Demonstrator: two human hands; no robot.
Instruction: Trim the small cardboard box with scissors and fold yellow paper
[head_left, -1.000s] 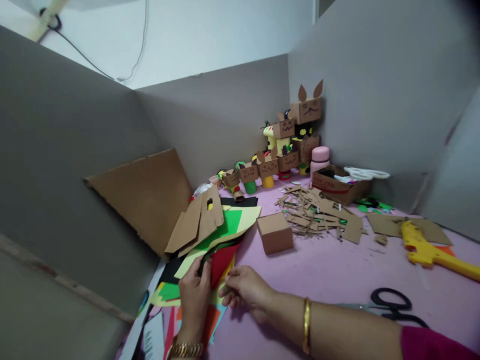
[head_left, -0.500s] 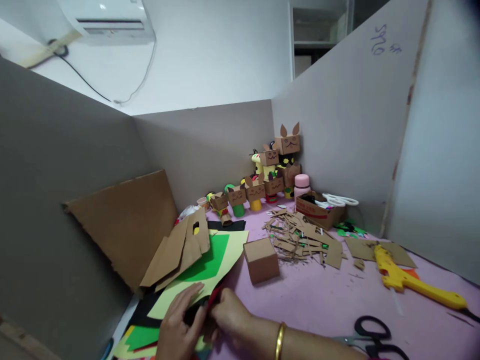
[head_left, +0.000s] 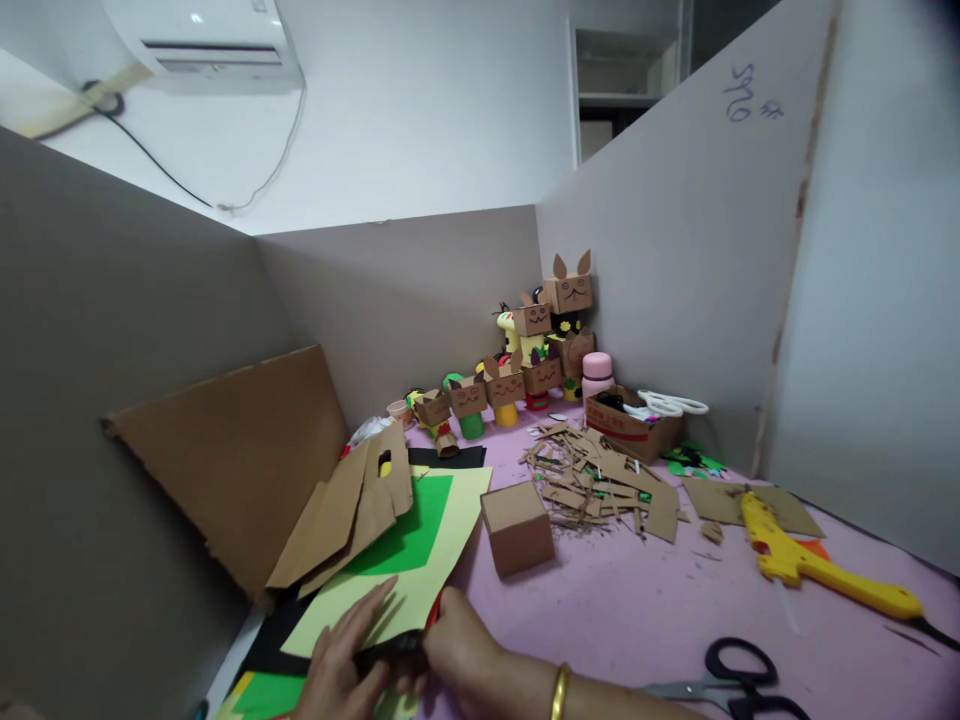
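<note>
My left hand (head_left: 337,660) lies with its fingers stretched out on the near edge of a pale yellow sheet (head_left: 409,605), thumb apart from the fingers. Close to its right, my right hand (head_left: 461,645), with a gold bangle at the wrist, is closed; a strip of red paper (head_left: 434,609) shows at its fingers. Something black (head_left: 390,648), seemingly paper, is between the two hands, partly hidden. A green sheet (head_left: 412,520) rests on the yellow one. Beyond my right hand stands a closed cardboard box (head_left: 517,528).
Black-handled scissors (head_left: 739,680) and a yellow glue gun (head_left: 817,570) lie at the right. Cardboard scraps (head_left: 600,490) are heaped mid-table before an open carton (head_left: 637,430). Cardboard animal figures (head_left: 504,382) stand at the back. Folded cardboard (head_left: 352,510) leans at the left.
My view has shifted slightly. Both hands have moved a little lower in the picture; more of the black material shows between them. The red paper stays at my right hand's fingers.
</note>
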